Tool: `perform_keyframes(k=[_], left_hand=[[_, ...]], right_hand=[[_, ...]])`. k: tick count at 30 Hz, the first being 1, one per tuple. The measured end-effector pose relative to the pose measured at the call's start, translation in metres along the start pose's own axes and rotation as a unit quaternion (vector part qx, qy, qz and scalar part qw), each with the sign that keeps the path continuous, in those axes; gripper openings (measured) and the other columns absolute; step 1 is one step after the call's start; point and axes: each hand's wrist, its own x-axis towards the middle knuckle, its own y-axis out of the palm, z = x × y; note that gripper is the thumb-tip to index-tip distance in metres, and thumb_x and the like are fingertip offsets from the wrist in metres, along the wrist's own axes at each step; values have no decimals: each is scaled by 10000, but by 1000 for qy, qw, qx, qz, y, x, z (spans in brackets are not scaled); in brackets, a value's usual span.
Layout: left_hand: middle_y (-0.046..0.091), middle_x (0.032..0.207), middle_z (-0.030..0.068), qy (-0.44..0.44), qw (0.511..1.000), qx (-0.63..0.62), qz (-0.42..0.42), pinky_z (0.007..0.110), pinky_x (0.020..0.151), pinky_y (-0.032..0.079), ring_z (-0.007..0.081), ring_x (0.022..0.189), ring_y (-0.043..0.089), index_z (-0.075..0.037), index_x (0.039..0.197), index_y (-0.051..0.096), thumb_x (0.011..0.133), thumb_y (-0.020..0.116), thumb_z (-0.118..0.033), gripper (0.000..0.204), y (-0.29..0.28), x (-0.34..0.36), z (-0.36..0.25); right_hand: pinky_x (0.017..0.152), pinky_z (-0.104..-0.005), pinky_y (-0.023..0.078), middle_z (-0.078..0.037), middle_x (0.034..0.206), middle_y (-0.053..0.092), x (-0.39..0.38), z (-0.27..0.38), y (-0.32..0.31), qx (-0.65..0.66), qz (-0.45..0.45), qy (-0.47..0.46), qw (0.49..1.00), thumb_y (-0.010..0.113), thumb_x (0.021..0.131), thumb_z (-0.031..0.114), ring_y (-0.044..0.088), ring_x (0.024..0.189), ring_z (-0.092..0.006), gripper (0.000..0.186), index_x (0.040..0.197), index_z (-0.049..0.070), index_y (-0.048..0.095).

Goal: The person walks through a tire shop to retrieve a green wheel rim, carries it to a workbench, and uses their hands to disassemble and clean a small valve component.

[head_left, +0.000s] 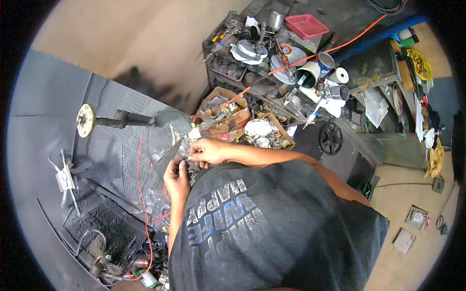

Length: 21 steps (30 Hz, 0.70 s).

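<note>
Close together in front of my body are my left hand (pixel 177 178) and my right hand (pixel 208 151). The thumb and fingers of the left one are bent together around something small and dark. My right hand pinches at the same spot with its fingertips, almost touching the left. What lies between the fingers is too small to make out. Just past my right hand stand a cardboard box (pixel 232 130) of mixed scraps and a smaller open carton (pixel 280 127) with crumpled white material.
A cluttered bench (pixel 296 109) holds a red plastic tray (pixel 307 26), spray gun (pixel 315 107), open can (pixel 325 60) and several discs. An orange hose (pixel 357 41) crosses it. A stand with a round yellowish plate (pixel 85 120) rises at left. A black spoked wheel (pixel 330 137) sits below the bench.
</note>
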Motion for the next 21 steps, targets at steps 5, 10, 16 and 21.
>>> perform_keyframes(k=[5, 10, 16, 21], left_hand=[[578, 749, 26, 134, 989, 66, -16, 227, 506, 395, 66, 605, 501, 11, 992, 618, 967, 524, -113, 157, 4, 3, -5], [551, 746, 8, 45, 999, -20, 10, 214, 467, 358, 58, 546, 443, -1, 978, 599, 986, 527, -151, 166, 0, 1, 7], [558, 759, 10, 42, 998, -37, 28, 213, 458, 352, 53, 548, 452, -8, 990, 598, 991, 515, -152, 166, 8, 9, 4], [561, 767, 8, 59, 997, -36, 18, 209, 457, 355, 54, 544, 450, -6, 999, 592, 989, 515, -150, 163, 12, 7, 6]], right_hand=[[590, -289, 543, -83, 878, 659, 9, -19, 1, 9, -25, -100, 995, 678, 891, 188, 632, 686, -133, 239, 1039, 12, 612], [536, -319, 532, -98, 741, 671, 6, -8, 5, -76, -50, -104, 990, 656, 872, 215, 646, 593, -165, 209, 909, 10, 650], [554, -285, 525, -84, 818, 671, 4, -16, -2, -221, -147, -307, 914, 689, 825, 148, 650, 648, -164, 180, 929, 10, 637], [550, -281, 528, -71, 841, 656, 1, -15, -4, -29, -59, -35, 997, 698, 845, 164, 639, 636, -143, 207, 952, 7, 616]])
